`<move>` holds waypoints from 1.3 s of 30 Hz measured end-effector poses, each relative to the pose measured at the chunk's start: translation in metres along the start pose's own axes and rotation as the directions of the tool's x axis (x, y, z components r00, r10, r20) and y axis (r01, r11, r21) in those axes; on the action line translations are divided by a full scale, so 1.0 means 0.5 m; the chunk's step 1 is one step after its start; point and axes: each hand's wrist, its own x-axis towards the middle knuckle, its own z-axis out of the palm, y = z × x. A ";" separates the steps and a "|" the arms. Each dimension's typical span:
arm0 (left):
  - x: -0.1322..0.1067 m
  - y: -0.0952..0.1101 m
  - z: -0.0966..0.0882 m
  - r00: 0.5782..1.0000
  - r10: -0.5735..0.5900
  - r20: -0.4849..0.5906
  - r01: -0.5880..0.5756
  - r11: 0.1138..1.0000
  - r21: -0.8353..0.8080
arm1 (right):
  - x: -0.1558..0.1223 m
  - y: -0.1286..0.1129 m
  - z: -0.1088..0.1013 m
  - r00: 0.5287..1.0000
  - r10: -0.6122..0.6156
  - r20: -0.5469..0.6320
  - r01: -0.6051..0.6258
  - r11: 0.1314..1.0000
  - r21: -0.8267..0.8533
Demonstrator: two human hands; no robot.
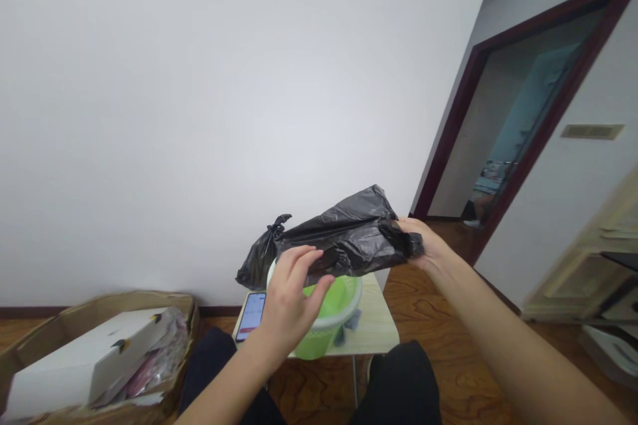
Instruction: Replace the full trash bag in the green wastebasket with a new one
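A crumpled black plastic bag (343, 229) is held up above a light green plastic basket (319, 339). My right hand (421, 242) grips the bag's right end, with its fingers partly hidden by the film. In front of the bag's left part is my left hand (294, 295), its fingers and thumb apart. A knotted black plastic piece (262, 255) hangs at the left over the basket's rim; whether it belongs to the same bag I cannot tell. Bright green material shows inside the basket.
The basket stands on a small pale table (371, 319) against a white wall. A phone (252, 315) lies by its left edge, and a grey-blue item (353, 320) sits right of the basket. On the floor at left, a cardboard box (182, 345) holds a white box (74, 362) and clear packaging.
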 end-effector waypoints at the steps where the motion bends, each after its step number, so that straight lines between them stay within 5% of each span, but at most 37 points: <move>1: 0.008 0.012 0.009 0.999 0.014 0.034 -0.014 1.000 -0.006 | -0.008 0.003 0.014 1.000 -0.015 0.002 0.015 1.000 0.027; 8: 0.059 0.036 0.036 0.983 0.070 0.169 -0.059 0.996 -0.072 | -0.068 0.018 0.098 0.996 -0.063 0.058 0.052 0.983 0.176; 13: 0.076 0.038 0.029 0.976 -0.114 0.186 0.160 0.952 -0.260 | -0.087 0.004 0.118 0.978 -0.109 0.177 0.095 0.992 0.082; 17: 0.102 0.028 0.025 0.923 -0.343 0.173 0.381 0.755 -0.533 | -0.096 0.015 0.129 0.938 -0.256 0.235 0.250 0.967 0.057; 23: 0.118 0.010 0.038 0.833 -0.541 0.118 0.422 0.482 -0.768 | -0.124 0.091 0.183 0.825 -0.556 0.097 0.556 0.830 0.033; 26: 0.115 0.020 0.042 0.791 -0.604 0.098 0.411 0.406 -0.817 | -0.129 0.118 0.217 0.838 -0.546 0.017 0.532 0.809 -0.250; 28: 0.111 0.029 0.041 0.805 -0.574 0.149 0.390 0.322 -0.863 | -0.123 0.120 0.228 0.856 -0.515 -0.045 0.455 0.793 -0.406; 31: 0.108 0.032 0.033 0.823 -0.499 0.272 0.418 0.207 -0.885 | -0.101 0.106 0.221 0.845 -0.532 -0.063 0.431 0.745 -0.510; 34: 0.113 0.017 0.020 0.812 -0.471 0.345 0.474 0.187 -0.861 | -0.076 0.086 0.192 0.801 -0.596 -0.053 0.489 0.703 -0.516; 39: 0.146 -0.029 -0.011 0.809 -0.521 0.272 0.444 0.237 -0.864 | -0.039 0.054 0.129 0.798 -0.578 -0.172 0.526 0.806 -0.270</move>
